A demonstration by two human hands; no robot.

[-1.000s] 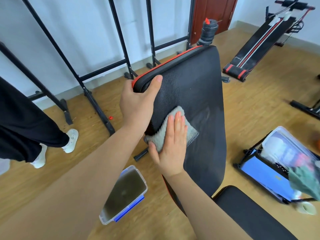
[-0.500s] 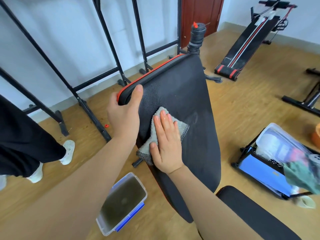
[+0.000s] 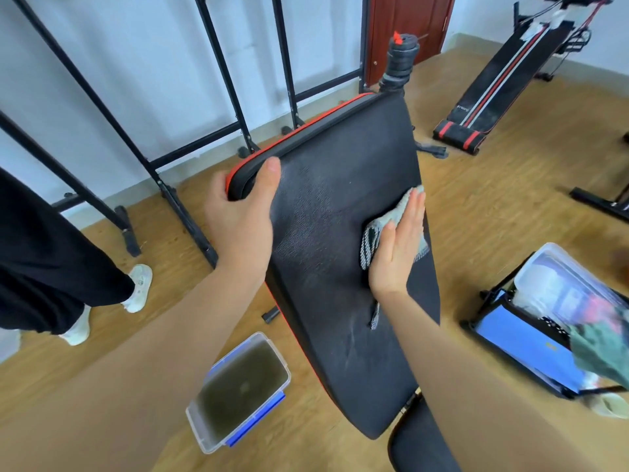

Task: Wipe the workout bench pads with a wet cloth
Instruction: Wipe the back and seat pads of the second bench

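Black backrest pad (image 3: 340, 212): inclined, textured upholstery with red piping along its upper left edge; streaks and dull patches show on the surface.
Seat pad (image 3: 422, 441): black, at the lower edge of the view, just below the backrest pad's lower end.
Left hand (image 3: 243, 219): fingers curled around the upper left corner of the backrest pad, thumb lying on the front face, gripping the edge.
Right hand (image 3: 398, 247): palm flat, fingers extended and held together, pressing the cloth against the right side of the backrest pad.
Grey cloth (image 3: 377, 229): bunched under the right palm, touching the pad near its right edge; one corner shows beyond the fingertips, and a narrow strip hangs down below the wrist.
Plastic tub (image 3: 238, 390): clear, with blue clips, on the wooden floor (image 3: 493, 206) left of the bench; it holds murky dark water.
Second container (image 3: 558, 294): clear box resting on a blue-and-black crate at right; contents blurred.
Black metal rack (image 3: 163, 185): stands along the white wall behind the bench.
Sit-up board (image 3: 503, 76): black with red and white stripes, well apart at upper right.
Bystander: black trousers (image 3: 51, 260) and white shoes at the left edge.
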